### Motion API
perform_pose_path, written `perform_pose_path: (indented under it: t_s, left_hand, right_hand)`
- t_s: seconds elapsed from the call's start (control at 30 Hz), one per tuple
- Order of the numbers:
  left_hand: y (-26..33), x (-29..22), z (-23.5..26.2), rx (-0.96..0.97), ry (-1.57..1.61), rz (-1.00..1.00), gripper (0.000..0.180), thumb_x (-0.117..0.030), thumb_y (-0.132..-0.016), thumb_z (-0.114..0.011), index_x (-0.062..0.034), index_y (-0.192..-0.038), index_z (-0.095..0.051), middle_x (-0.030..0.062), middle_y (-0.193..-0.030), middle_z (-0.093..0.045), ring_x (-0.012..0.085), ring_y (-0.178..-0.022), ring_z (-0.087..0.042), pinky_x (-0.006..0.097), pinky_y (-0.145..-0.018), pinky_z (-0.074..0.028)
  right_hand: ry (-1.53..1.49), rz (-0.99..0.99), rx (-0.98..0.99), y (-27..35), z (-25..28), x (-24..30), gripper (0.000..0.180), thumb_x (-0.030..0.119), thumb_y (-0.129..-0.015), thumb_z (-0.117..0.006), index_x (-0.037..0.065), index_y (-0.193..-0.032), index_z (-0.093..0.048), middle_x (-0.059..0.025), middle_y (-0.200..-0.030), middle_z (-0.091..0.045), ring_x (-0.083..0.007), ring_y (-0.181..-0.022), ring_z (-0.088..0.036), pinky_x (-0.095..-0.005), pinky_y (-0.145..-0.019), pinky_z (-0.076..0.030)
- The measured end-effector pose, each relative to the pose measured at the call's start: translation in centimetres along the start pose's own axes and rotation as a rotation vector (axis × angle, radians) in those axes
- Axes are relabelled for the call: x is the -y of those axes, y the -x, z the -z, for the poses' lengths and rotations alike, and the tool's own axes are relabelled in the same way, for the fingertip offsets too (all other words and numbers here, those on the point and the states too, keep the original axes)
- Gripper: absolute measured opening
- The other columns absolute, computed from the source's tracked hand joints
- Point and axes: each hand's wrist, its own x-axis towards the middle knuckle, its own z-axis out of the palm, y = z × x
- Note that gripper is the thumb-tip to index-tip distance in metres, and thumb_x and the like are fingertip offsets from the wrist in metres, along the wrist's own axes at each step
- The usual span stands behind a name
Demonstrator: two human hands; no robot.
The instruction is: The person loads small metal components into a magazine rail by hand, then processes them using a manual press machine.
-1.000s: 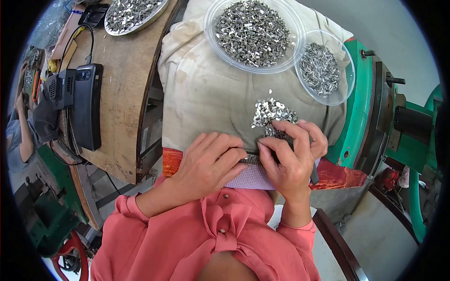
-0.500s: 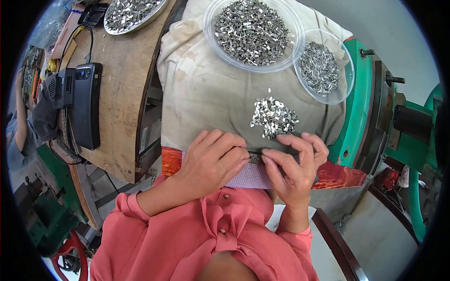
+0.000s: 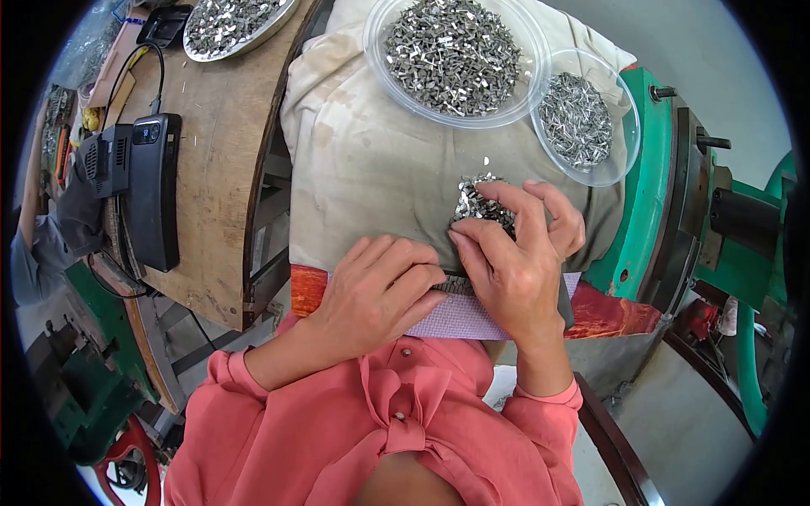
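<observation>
My left hand [image 3: 384, 287] lies palm down on the near edge of a beige cloth [image 3: 371, 160], its fingertips pressing a narrow dark strip [image 3: 456, 287] that is mostly hidden. My right hand [image 3: 515, 253] curls over a small heap of shiny metal bits [image 3: 477, 198], fingers bent onto the heap and thumb beside the left fingertips. Whether the right fingers pinch any pieces cannot be made out. A checkered lilac pad [image 3: 464, 316] sits under both hands.
Two clear bowls of small metal parts stand at the far side, a large one [image 3: 456, 55] and a smaller one [image 3: 586, 118]. A wooden bench [image 3: 219, 169] on the left carries a black device [image 3: 152, 190] and a metal tray [image 3: 236, 25]. Green machinery [image 3: 658, 194] stands at right.
My right hand moved from the strip near the cloth's edge forward onto the heap of metal bits. The left hand stayed in place on the strip.
</observation>
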Motion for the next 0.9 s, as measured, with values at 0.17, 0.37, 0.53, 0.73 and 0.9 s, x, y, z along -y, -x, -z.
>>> perform_pose_path:
  t_s: [0.17,0.37,0.53,0.73,0.9]
  left_hand:
    - [0.0,0.2,0.0,-0.007,-0.012,-0.016,0.027,-0.011,-0.069,-0.082,-0.0070,-0.090,-0.066,0.0044,-0.096,-0.062,0.0246,-0.081,-0.059,0.037,-0.070,-0.045]
    - [-0.7,-0.2,-0.7,0.006,-0.022,-0.062,0.019,-0.010,-0.072,-0.079,-0.0072,-0.087,-0.067,0.0031,-0.096,-0.062,0.0234,-0.084,-0.059,0.036,-0.071,-0.045]
    - [-0.5,-0.3,-0.8,0.027,-0.029,-0.056,0.018,-0.009,-0.072,-0.078,-0.0076,-0.086,-0.066,0.0030,-0.096,-0.062,0.0231,-0.085,-0.059,0.036,-0.072,-0.046]
    - [-0.7,-0.2,-0.4,0.042,-0.037,-0.084,0.020,-0.008,-0.072,-0.078,-0.0072,-0.088,-0.066,0.0032,-0.096,-0.062,0.0237,-0.085,-0.060,0.037,-0.072,-0.046]
    - [-0.3,-0.2,0.1,0.038,-0.013,-0.022,0.032,-0.008,-0.070,-0.081,-0.0062,-0.096,-0.064,0.0069,-0.100,-0.063,0.0266,-0.084,-0.061,0.039,-0.071,-0.047]
  right_hand:
    - [0.018,0.044,-0.015,-0.2,-0.2,0.3,0.013,0.019,-0.069,-0.079,0.017,-0.079,-0.072,0.0049,-0.114,-0.065,-0.0243,-0.120,-0.048,-0.0433,-0.099,-0.029]
    - [0.001,0.008,-0.020,0.0,0.3,-0.3,0.014,0.016,-0.067,-0.080,0.017,-0.078,-0.072,0.0051,-0.112,-0.066,-0.0260,-0.120,-0.048,-0.0429,-0.100,-0.029]
    - [-0.057,-0.085,-0.063,1.5,2.3,-0.8,0.018,0.012,-0.064,-0.083,0.017,-0.078,-0.072,0.0031,-0.109,-0.068,-0.0291,-0.119,-0.047,-0.0404,-0.101,-0.030]
    - [-0.094,-0.138,-0.090,3.8,2.8,-0.6,0.021,0.010,-0.061,-0.084,0.016,-0.078,-0.073,0.0008,-0.105,-0.069,-0.0289,-0.118,-0.045,-0.0383,-0.100,-0.033]
    - [-0.129,-0.146,-0.091,4.6,2.7,0.5,0.021,0.011,-0.062,-0.083,0.018,-0.078,-0.073,0.0024,-0.105,-0.069,-0.0277,-0.117,-0.046,-0.0385,-0.098,-0.033]
